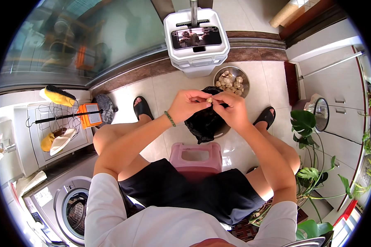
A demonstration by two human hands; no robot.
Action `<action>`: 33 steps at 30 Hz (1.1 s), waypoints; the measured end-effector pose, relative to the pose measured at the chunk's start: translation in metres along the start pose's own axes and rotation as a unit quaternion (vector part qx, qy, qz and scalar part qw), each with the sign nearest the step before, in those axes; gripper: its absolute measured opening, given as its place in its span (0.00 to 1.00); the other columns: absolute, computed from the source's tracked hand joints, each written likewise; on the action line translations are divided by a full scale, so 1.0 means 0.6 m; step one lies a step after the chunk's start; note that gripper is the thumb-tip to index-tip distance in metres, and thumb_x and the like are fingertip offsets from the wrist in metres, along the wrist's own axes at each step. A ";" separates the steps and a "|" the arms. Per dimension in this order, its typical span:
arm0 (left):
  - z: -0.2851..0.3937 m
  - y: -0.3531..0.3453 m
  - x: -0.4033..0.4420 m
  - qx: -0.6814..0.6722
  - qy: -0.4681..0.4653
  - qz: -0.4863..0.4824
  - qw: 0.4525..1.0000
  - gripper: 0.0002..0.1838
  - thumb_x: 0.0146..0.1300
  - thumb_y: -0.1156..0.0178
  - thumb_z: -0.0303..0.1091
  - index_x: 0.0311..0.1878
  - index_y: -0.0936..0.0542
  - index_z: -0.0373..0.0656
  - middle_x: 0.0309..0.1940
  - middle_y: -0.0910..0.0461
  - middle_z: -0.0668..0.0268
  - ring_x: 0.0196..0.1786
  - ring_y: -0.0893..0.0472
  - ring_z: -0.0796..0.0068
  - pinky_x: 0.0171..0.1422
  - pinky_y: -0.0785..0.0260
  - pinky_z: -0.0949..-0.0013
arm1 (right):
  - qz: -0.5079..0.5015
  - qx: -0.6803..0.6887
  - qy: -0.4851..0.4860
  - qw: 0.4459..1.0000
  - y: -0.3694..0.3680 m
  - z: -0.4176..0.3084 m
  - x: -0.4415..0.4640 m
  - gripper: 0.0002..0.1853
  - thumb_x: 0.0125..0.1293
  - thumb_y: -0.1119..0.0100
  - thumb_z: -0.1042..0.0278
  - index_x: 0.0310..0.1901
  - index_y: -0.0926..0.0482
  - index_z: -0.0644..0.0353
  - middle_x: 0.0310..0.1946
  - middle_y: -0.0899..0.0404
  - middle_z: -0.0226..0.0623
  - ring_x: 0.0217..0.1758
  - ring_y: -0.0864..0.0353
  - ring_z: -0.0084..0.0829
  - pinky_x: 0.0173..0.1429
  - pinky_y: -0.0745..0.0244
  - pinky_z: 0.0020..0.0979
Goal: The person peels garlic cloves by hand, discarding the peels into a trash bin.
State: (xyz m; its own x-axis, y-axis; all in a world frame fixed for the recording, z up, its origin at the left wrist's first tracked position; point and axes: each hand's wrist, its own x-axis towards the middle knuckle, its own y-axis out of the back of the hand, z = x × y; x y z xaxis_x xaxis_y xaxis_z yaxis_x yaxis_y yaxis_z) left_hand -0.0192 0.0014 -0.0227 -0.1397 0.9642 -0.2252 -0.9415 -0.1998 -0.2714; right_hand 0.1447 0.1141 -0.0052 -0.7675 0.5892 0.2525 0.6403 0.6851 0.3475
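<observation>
Between my two hands is a small pale-yellow piece that looks like a garlic clove [209, 100]. The fingertips of my left hand [188, 106] pinch it from the left. My right hand [231, 108] meets it from the other side, thumb and forefinger closed at the clove. Right below the hands stands a bin lined with a black plastic bag [202, 128]; its inside is dark and partly hidden by my hands. Just beyond my right hand, a metal bowl [246, 78] holds several whitish-brown bulbs [228, 82] that look like garlic.
A pink plastic stool [196, 158] sits between my knees. Ahead is a white bucket [198, 59] with a phone [196, 37] lying on top. To the left are a washing machine [72, 208] and a wire rack [62, 117]. Leafy plants [304, 123] and cabinets [338, 99] line the right.
</observation>
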 end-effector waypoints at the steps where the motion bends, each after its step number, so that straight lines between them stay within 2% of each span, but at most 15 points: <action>1: 0.000 -0.002 0.000 0.000 0.000 0.000 1.000 0.14 0.62 0.36 0.22 0.51 0.20 0.33 0.43 0.16 0.63 0.45 0.18 0.78 0.50 0.24 0.76 | 0.006 0.017 -0.020 1.000 -0.003 0.004 -0.002 0.05 0.56 0.37 0.80 0.35 0.18 0.67 0.30 0.18 0.39 0.30 0.17 0.29 0.31 0.23 0.27; 4: 0.001 -0.005 -0.001 -0.018 0.000 0.009 1.000 0.14 0.61 0.36 0.22 0.50 0.19 0.32 0.41 0.16 0.64 0.43 0.19 0.81 0.49 0.25 0.78 | 0.018 0.061 -0.038 0.997 -0.007 0.008 -0.003 0.05 0.55 0.37 0.81 0.34 0.18 0.68 0.30 0.18 0.37 0.31 0.17 0.24 0.33 0.22 0.25; 10: -0.002 -0.009 0.000 -0.061 0.015 0.022 0.998 0.13 0.60 0.36 0.20 0.49 0.20 0.31 0.42 0.16 0.63 0.44 0.18 0.79 0.50 0.24 0.77 | 0.063 0.064 -0.076 0.993 -0.020 0.005 -0.002 0.03 0.55 0.36 0.81 0.31 0.19 0.68 0.28 0.18 0.38 0.29 0.17 0.23 0.34 0.22 0.24; 14: -0.011 -0.012 0.002 -0.038 -0.021 0.028 0.999 0.14 0.60 0.36 0.19 0.50 0.20 0.32 0.43 0.17 0.63 0.45 0.18 0.79 0.52 0.24 0.76 | 0.077 0.046 -0.118 0.989 -0.024 0.015 -0.003 0.02 0.56 0.36 0.79 0.30 0.21 0.67 0.25 0.19 0.36 0.28 0.18 0.22 0.33 0.23 0.22; 17: 0.002 -0.016 0.002 -0.075 -0.023 0.040 0.996 0.16 0.61 0.37 0.20 0.54 0.22 0.34 0.44 0.18 0.64 0.46 0.19 0.78 0.53 0.24 0.74 | 0.094 0.076 -0.165 0.979 -0.028 0.030 -0.003 0.03 0.58 0.38 0.78 0.29 0.22 0.67 0.22 0.22 0.31 0.28 0.19 0.18 0.32 0.24 0.22; 19: 0.012 -0.015 0.004 -0.109 -0.009 0.051 0.993 0.18 0.62 0.37 0.21 0.56 0.23 0.35 0.45 0.18 0.64 0.47 0.19 0.78 0.53 0.25 0.73 | 0.128 0.199 -0.197 0.951 -0.031 0.035 -0.001 0.02 0.59 0.41 0.78 0.29 0.23 0.66 0.22 0.22 0.28 0.26 0.21 0.16 0.31 0.26 0.22; 20: 0.017 -0.012 0.006 -0.123 0.005 0.054 0.991 0.19 0.63 0.38 0.23 0.58 0.24 0.38 0.49 0.19 0.63 0.49 0.19 0.77 0.54 0.25 0.72 | 0.128 0.199 -0.197 0.951 -0.029 0.036 -0.001 0.02 0.59 0.41 0.78 0.29 0.23 0.66 0.22 0.22 0.28 0.26 0.21 0.16 0.31 0.26 0.22; 23: 0.024 -0.006 0.007 -0.133 0.026 0.054 0.989 0.21 0.65 0.39 0.26 0.61 0.26 0.42 0.54 0.20 0.63 0.50 0.20 0.77 0.55 0.25 0.72 | 0.083 0.201 -0.210 0.953 -0.020 0.043 -0.005 0.01 0.64 0.44 0.79 0.34 0.25 0.67 0.27 0.22 0.30 0.29 0.22 0.17 0.34 0.25 0.21; 25: 0.023 -0.002 0.006 -0.129 0.034 0.052 0.990 0.21 0.66 0.40 0.26 0.63 0.26 0.44 0.55 0.21 0.63 0.51 0.20 0.78 0.55 0.25 0.72 | 0.060 0.127 -0.164 0.976 -0.021 0.050 -0.006 0.01 0.59 0.41 0.79 0.32 0.23 0.67 0.24 0.21 0.30 0.26 0.24 0.15 0.32 0.26 0.22; 29: 0.019 0.004 0.005 -0.130 0.026 0.033 0.991 0.20 0.67 0.41 0.26 0.62 0.26 0.45 0.55 0.21 0.63 0.50 0.20 0.79 0.54 0.25 0.73 | 0.025 0.115 -0.165 0.979 -0.018 0.029 -0.014 0.01 0.58 0.41 0.79 0.31 0.22 0.67 0.26 0.20 0.31 0.27 0.22 0.17 0.32 0.27 0.22; 31: 0.021 0.004 0.003 -0.137 0.025 0.027 0.990 0.20 0.67 0.41 0.26 0.61 0.26 0.45 0.55 0.21 0.63 0.50 0.20 0.79 0.53 0.25 0.73 | -0.037 0.062 -0.138 0.988 -0.017 0.026 -0.016 0.02 0.57 0.41 0.79 0.32 0.21 0.67 0.27 0.20 0.34 0.27 0.21 0.22 0.33 0.27 0.25; 33: 0.026 0.004 0.001 -0.137 0.046 0.041 0.989 0.18 0.67 0.40 0.28 0.59 0.24 0.44 0.53 0.20 0.63 0.48 0.19 0.79 0.52 0.24 0.73 | -0.045 0.046 -0.124 0.990 -0.016 0.025 -0.016 0.02 0.57 0.41 0.79 0.32 0.22 0.68 0.27 0.21 0.35 0.27 0.22 0.25 0.33 0.27 0.26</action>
State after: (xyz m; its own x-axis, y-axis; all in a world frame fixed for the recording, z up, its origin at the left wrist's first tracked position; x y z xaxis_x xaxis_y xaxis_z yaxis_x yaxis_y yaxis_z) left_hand -0.0261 0.0045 -0.0089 -0.1727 0.9253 -0.3376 -0.8081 -0.3291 -0.4885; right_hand 0.1465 0.1081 -0.0247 -0.7981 0.6025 -0.0088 0.5779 0.7696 0.2716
